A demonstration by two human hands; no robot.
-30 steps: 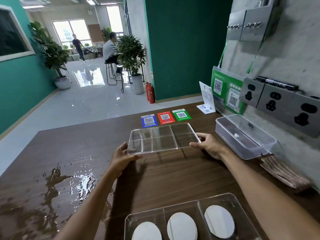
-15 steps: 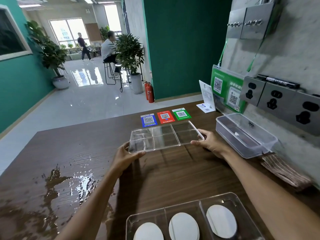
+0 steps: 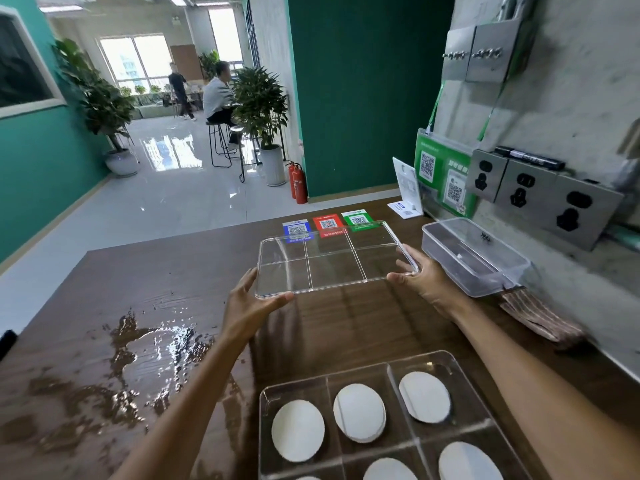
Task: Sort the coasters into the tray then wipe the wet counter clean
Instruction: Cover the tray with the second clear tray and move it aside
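Both hands, the left hand and the right hand, grip a clear lid (one at each end) above the middle of the worktop, while white coasters sit in the tray at the near edge, right of the water.

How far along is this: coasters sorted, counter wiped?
Done: white coasters sit singly in compartments of the near tray. In hand: the left hand and right hand hold a clear divided lid above the counter. Left: the puddle is unwiped; the folded cloth lies untouched.
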